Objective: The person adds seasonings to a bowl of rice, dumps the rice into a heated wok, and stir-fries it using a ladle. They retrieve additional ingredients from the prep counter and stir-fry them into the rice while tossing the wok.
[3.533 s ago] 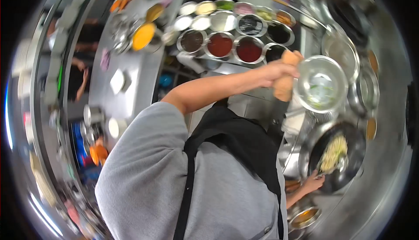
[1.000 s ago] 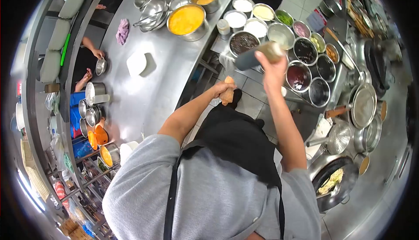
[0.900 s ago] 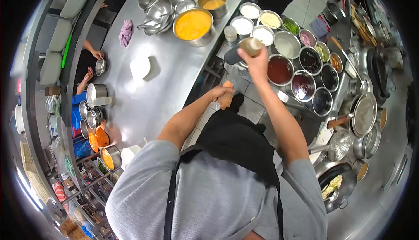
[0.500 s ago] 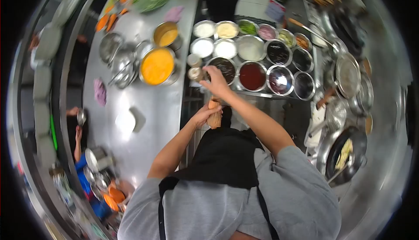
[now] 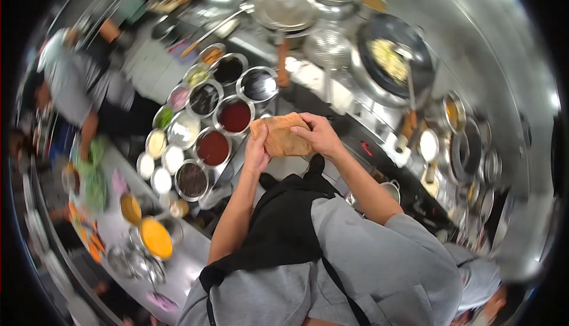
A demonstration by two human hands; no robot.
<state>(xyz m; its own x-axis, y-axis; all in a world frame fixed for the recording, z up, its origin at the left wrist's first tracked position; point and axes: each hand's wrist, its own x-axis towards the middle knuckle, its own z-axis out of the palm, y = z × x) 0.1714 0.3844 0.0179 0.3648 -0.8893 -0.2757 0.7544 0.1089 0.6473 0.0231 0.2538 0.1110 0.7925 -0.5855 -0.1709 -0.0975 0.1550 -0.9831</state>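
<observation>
An orange-tan folded cloth (image 5: 287, 138) is stretched between my two hands in front of my black apron. My left hand (image 5: 257, 152) grips its left edge, thumb on top. My right hand (image 5: 322, 136) is closed round its right side, thumb pressed on the top face. Beyond the cloth stand metal pots of dark red sauce (image 5: 233, 116). Up to the right, a black wok (image 5: 410, 42) holds pale yellow-green food (image 5: 388, 59), and a long-handled ladle (image 5: 410, 80) rests in it.
Several pots of white and dark contents (image 5: 184, 130) stand left of my hands. A perforated strainer (image 5: 327, 46) and a round mesh sieve (image 5: 285, 7) lie along the stove side. Orange liquid fills a pot (image 5: 156, 238) at lower left. A co-worker (image 5: 98, 83) bends over greens at left.
The view has turned right toward the stove. My right hand has left the small jars beside the sauce pots and taken hold of the cloth, which is now spread wider between both hands.
</observation>
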